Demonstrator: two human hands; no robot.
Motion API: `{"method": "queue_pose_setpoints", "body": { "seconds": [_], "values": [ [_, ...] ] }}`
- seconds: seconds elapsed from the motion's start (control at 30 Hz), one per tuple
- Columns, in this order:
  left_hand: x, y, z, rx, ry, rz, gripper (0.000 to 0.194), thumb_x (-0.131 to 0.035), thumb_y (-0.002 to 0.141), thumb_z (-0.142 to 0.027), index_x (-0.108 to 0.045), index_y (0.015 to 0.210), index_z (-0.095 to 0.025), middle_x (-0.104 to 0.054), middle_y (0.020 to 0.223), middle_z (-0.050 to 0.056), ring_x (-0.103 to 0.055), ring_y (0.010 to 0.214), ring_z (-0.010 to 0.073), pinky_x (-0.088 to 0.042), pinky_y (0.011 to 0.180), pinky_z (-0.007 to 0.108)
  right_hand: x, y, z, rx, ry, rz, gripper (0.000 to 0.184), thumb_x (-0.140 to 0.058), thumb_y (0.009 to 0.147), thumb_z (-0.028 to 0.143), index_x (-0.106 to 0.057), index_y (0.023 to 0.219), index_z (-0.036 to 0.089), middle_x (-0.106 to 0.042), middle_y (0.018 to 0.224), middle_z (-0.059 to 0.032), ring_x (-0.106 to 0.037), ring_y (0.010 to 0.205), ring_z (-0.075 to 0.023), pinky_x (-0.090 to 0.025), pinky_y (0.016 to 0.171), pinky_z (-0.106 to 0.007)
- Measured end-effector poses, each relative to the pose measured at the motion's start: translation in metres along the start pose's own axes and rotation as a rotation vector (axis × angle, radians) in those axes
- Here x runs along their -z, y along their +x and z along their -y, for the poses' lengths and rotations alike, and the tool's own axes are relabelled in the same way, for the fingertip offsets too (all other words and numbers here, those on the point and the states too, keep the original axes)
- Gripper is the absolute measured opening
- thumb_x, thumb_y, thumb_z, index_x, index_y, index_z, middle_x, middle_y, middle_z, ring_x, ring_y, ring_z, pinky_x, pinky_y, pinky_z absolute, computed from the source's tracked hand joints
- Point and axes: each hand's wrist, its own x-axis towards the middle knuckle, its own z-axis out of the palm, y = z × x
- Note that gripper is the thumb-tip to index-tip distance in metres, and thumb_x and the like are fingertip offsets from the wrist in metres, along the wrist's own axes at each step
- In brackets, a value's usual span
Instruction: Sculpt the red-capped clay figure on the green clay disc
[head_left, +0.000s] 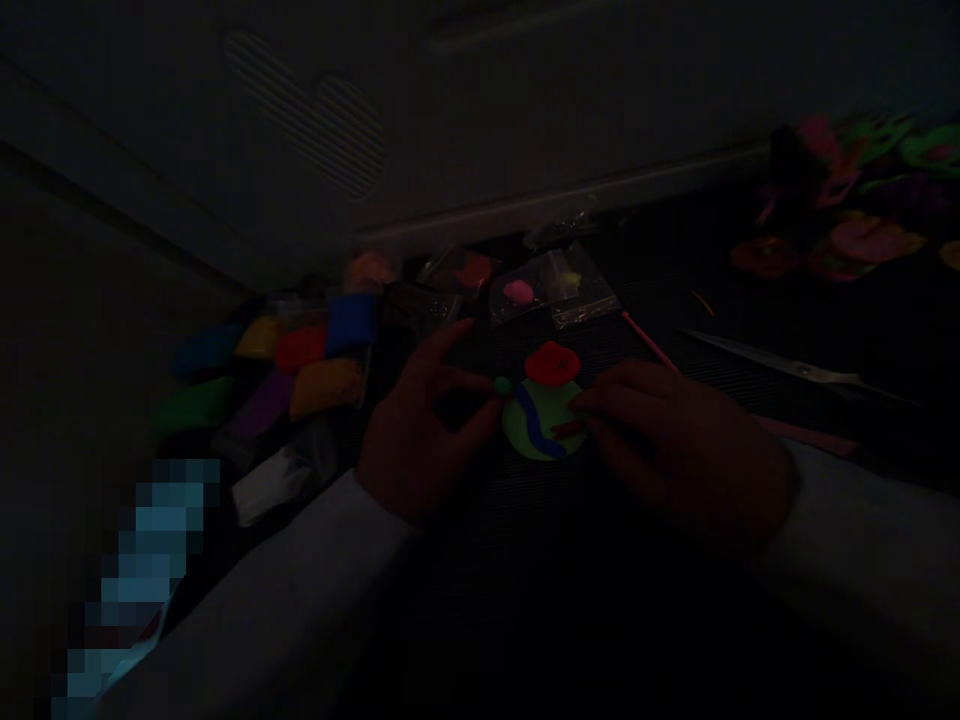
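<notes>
In the dim head view, a flat green clay disc [516, 425] lies on the dark table with a wavy blue clay strip [534, 420] across it. A red clay piece [551, 362] with small dark marks joins its top edge. My left hand [431, 430] pinches a small green clay ball [502, 385] at the disc's upper left, between thumb and index finger. Over the disc's right edge, the fingers of my right hand [675, 440] close on a thin dark red clay strip [568, 429]. Its far end is hidden by those fingers.
Several coloured clay packs [326, 390] are heaped on the left. Small clear bags [517, 293] with clay lie behind. To the right are scissors [802, 370], a pink stick tool [649, 342] and a pink strip [810, 434]. Finished-looking clay shapes [862, 240] cluster at the back right.
</notes>
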Motion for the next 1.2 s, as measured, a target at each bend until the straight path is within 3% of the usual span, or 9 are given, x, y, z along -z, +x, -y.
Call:
{"method": "queue_pose_setpoints", "body": {
  "seconds": [0.23, 0.77, 1.2],
  "values": [
    [-0.0043, 0.0012, -0.0006, 0.001, 0.008, -0.017, 0.062, -0.065, 0.07, -0.024, -0.038, 0.125, -0.021, -0.067, 0.078, -0.003, -0.064, 0.085, 0.016, -0.049, 0.08, 0.028, 0.0016, 0.0005, 0.0009, -0.005, 0.001, 0.009, 0.023, -0.045, 0.082, 0.018, -0.061, 0.098, 0.016, -0.058, 0.095, -0.0064, -0.055, 0.082, -0.0166, -0.045, 0.073, -0.032],
    [-0.0059, 0.0011, 0.0011, 0.007, -0.015, -0.012, 0.062, -0.065, 0.07, -0.025, -0.038, 0.125, -0.023, -0.066, 0.08, -0.004, -0.063, 0.081, 0.0136, -0.049, 0.077, 0.025, 0.0007, -0.0007, 0.0004, 0.024, 0.007, -0.011, 0.015, -0.045, 0.082, 0.017, -0.06, 0.085, 0.017, -0.058, 0.096, -0.0065, -0.055, 0.084, -0.0165, -0.045, 0.074, -0.031],
    [-0.0038, 0.0001, -0.0032, 0.008, -0.035, 0.008, 0.062, -0.063, 0.07, -0.022, -0.036, 0.126, -0.023, -0.066, 0.085, -0.001, -0.063, 0.085, 0.0163, -0.048, 0.081, 0.029, 0.0019, 0.0001, 0.001, -0.001, 0.015, 0.004, 0.016, -0.045, 0.082, 0.017, -0.06, 0.086, 0.017, -0.058, 0.096, -0.0071, -0.055, 0.084, -0.0173, -0.045, 0.074, -0.032]
  ]
}}
